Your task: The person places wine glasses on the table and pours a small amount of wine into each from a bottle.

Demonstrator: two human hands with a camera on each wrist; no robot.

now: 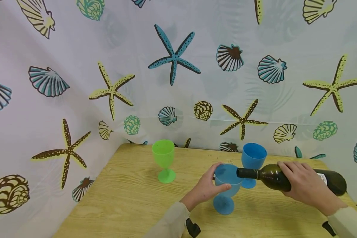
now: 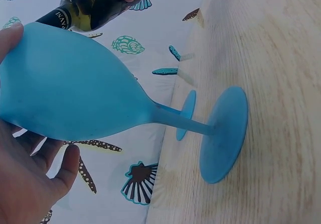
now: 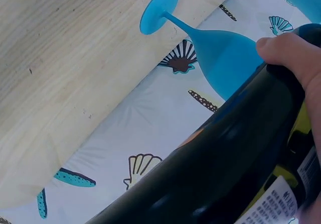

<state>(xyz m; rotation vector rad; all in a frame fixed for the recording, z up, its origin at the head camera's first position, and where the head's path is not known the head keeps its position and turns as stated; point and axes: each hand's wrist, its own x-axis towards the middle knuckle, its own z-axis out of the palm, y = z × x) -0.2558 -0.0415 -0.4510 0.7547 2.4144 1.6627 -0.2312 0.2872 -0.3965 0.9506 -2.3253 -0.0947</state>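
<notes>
My left hand [image 1: 206, 187] holds a light blue plastic goblet [image 1: 232, 190] by its bowl, thumb on the near side and fingers around the far side. In the left wrist view this goblet [image 2: 85, 88] shows its stem and round foot over the wooden table. A dark glass wine bottle [image 1: 274, 177] lies almost level in my right hand [image 1: 304, 183], which grips its body. The neck points left, its mouth over the goblet's rim. Part of the label on the bottle [image 3: 210, 158] shows in the right wrist view. What is inside the goblet is hidden.
Just behind the held goblet stands a darker blue goblet [image 1: 254, 155], partly covered by it and the bottle. A green goblet [image 1: 163, 153] stands farther left on the wooden table [image 1: 122, 195]. A white curtain [image 1: 137, 46] with shells and starfish hangs along the back and sides.
</notes>
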